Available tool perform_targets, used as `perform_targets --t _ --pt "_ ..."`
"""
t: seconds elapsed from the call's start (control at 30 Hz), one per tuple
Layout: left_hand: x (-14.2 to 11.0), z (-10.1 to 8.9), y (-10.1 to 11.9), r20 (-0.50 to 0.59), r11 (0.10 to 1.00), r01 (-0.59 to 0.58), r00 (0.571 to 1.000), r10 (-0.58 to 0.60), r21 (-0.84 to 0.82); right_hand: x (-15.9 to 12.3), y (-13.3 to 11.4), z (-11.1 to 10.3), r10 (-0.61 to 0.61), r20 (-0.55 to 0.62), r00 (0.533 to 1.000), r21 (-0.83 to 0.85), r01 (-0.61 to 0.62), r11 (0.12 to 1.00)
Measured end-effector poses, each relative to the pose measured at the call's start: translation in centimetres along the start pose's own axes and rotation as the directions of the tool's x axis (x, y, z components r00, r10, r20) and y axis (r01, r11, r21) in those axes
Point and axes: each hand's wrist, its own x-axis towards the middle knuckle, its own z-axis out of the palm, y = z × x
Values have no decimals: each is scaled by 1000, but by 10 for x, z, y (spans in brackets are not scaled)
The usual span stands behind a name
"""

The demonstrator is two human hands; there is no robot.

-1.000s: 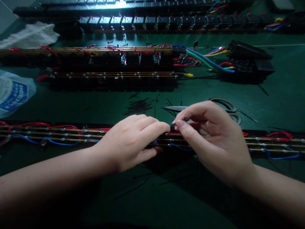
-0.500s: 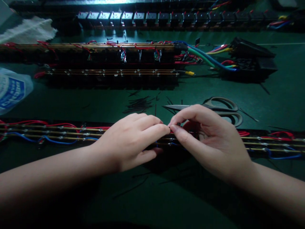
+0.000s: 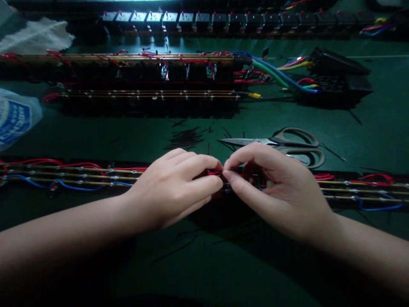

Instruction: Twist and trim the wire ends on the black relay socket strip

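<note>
Since the earlier frame our two hands have drawn closer, the fingertips now meeting over the near strip; the scissors stand more fully uncovered behind the right hand.

Item: near wired strip (image 3: 79, 177) — a long dark bar lying left to right across the green mat (image 3: 223, 264), directly under our hands, carrying brass rails with red and blue wires looped along them. We judge the bar stiff and moderately light; the thin wires look soft and springy, the soldered joints likely fragile. Best held by the bar's body, with any wire pinched close to its joint.

Item: left hand (image 3: 174, 189) — laid over the strip, fingers curled narrow, tips pressed toward a red wire (image 3: 213, 172). Whether it actually pinches the wire we cannot tell.

Item: right hand (image 3: 277, 192) — thumb and forefinger closed to a narrow pinch at the same spot; what lies between them is hidden.

Item: scissors (image 3: 287, 143) — closed, flat on the mat just beyond the right hand, not touched.

Item: black wire offcuts (image 3: 185, 137) — scattered beyond the strip.

Item: further wired strips (image 3: 143, 96) — parallel rows, well apart.

Item: plastic bag (image 3: 15, 117) — far left.
</note>
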Motion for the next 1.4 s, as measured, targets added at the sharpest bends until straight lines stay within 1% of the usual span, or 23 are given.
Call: perform_targets --t 0.1,0.27,0.4,0.5,0.63,0.7,0.8,0.9,1.03,1.17,1.3,1.4 --pt "0 1 1 -28 1000 2 1000 -1 10 0 0 0 -13 -1 1000 -8 13 1000" --pt "2 0 2 -27 1000 0 1000 0 -6 0 1 1 -38 -1 999 -51 38 998" --pt "4 0 2 -53 999 39 998 -40 -23 0 1 1 -125 59 990 -101 130 986" --pt "5 -1 1 -13 995 62 998 -63 -74 0 1 1 -159 75 984 -115 167 979" --pt "5 -6 2 80 984 92 994 -80 -151 -3 2 2 -130 6 992 -108 130 986" --pt "5 -8 3 122 987 83 990 -67 -138 -3 3 3 -107 -31 994 -113 102 988" --pt "5 -8 4 162 992 66 986 -47 -112 -2 5 4 -124 -39 992 -118 118 986" --pt "5 -5 3 165 996 56 985 -45 -66 -2 6 4 -149 -43 988 -115 144 983" --pt "3 -2 1 147 1000 -3 989 1 14 -3 6 4 -165 -60 984 -104 159 982" --pt "2 -1 -1 130 998 -37 991 31 47 -3 5 4 -155 -56 986 -85 150 985" --pt "2 -2 0 125 999 -29 992 23 45 -3 6 4 -125 -42 991 -81 121 989" --pt "3 -3 0 130 1000 1 992 0 -4 -3 4 4 -72 -60 996 -81 67 994"
